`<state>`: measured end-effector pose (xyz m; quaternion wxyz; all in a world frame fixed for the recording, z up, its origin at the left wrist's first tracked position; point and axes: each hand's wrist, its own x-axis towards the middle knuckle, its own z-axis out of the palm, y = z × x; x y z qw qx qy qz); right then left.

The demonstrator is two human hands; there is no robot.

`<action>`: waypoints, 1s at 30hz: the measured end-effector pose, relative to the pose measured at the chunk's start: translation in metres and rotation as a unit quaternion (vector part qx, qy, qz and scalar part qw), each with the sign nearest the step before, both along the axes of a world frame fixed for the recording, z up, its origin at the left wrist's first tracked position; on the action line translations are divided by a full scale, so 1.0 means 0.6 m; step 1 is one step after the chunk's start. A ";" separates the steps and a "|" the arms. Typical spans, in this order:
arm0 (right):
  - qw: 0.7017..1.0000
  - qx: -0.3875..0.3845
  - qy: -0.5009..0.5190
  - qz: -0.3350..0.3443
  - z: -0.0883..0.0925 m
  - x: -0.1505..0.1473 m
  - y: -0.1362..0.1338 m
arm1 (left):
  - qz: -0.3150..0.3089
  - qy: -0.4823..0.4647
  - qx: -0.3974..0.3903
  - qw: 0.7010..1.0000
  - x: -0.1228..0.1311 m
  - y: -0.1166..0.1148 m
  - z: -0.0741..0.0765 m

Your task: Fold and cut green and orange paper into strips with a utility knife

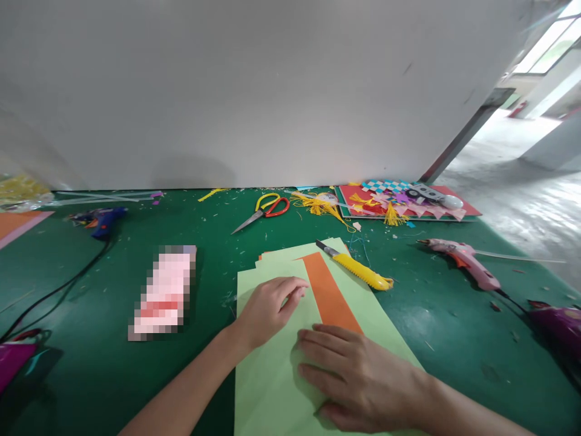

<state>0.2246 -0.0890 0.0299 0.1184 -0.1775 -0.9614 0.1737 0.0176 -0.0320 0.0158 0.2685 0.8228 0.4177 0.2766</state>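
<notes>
Light green paper sheets [272,375] lie on the green table in front of me, with an orange paper strip [329,293] running across them. My left hand [267,309] rests on the upper part of the top sheet, fingers loosely curled and pressing down, just left of the orange strip. My right hand [354,375] lies flat on the lower part of the sheet, fingers stretched leftward, covering the strip's near end. A yellow utility knife [358,269] lies on the paper's far right corner, untouched.
Yellow-and-red scissors [267,209] and yellow tassels [320,206] lie at the back. A red board with woven paper crafts [403,203] sits back right. A pink glue gun [463,260], a blue glue gun [104,221] with black cable, and a pixelated pink object [163,290] surround the paper.
</notes>
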 end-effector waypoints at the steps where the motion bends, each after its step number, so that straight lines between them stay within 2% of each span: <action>1: 1.000 0.014 0.011 -0.004 -0.005 -0.001 -0.003 | -0.001 0.004 0.002 1.000 0.000 0.000 0.001; 5: 0.999 0.036 0.036 -0.005 -0.013 0.000 -0.009 | -0.004 0.011 0.005 1.000 0.000 0.000 0.003; 12: 0.999 -0.013 0.038 -0.011 0.009 0.000 -0.002 | -0.006 0.011 0.006 1.000 0.000 0.000 0.004; 17: 0.998 -0.022 0.060 -0.015 0.009 0.001 0.000 | -0.004 0.009 0.005 1.000 0.000 0.000 0.006; 21: 0.995 -0.036 0.081 -0.044 0.004 0.003 0.003 | -0.003 0.007 0.007 1.000 0.001 0.000 0.006; 24: 0.989 -0.080 0.096 -0.081 0.000 0.004 0.006 | -0.002 0.005 0.002 1.000 0.001 -0.001 0.007; 27: 0.974 -0.135 0.132 -0.125 -0.003 0.005 0.008 | 0.000 -0.029 -0.046 0.999 0.003 -0.002 0.012; 30: 0.948 -0.190 0.169 -0.192 0.002 0.011 0.011 | -0.011 -0.119 -0.156 0.980 0.003 0.001 0.018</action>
